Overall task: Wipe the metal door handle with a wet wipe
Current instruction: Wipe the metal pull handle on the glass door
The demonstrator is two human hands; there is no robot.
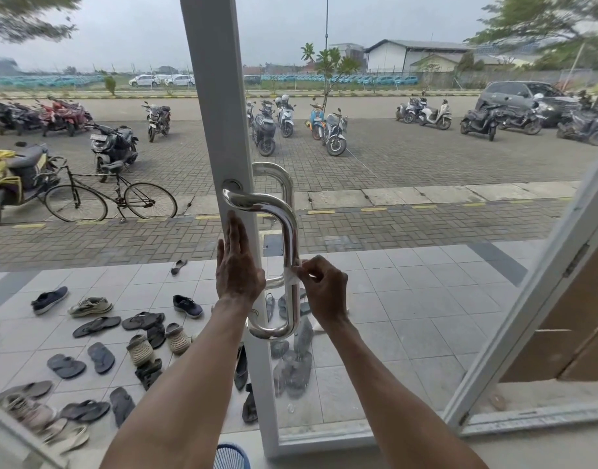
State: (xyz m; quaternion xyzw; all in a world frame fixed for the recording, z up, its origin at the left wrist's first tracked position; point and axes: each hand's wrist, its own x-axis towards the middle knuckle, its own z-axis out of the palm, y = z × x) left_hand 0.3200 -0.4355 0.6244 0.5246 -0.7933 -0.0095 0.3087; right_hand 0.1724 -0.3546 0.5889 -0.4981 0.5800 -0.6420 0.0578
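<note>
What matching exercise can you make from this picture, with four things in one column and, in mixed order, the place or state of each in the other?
Column A
1 left hand
2 right hand
3 wet wipe
4 bicycle

Column B
a stands outside on the brick paving
b lies against the upright bar of the metal door handle
c rests flat, fingers straight, on the white door frame
d pinches the wipe

Pairs: 1-c, 2-d, 3-b, 4-a
</note>
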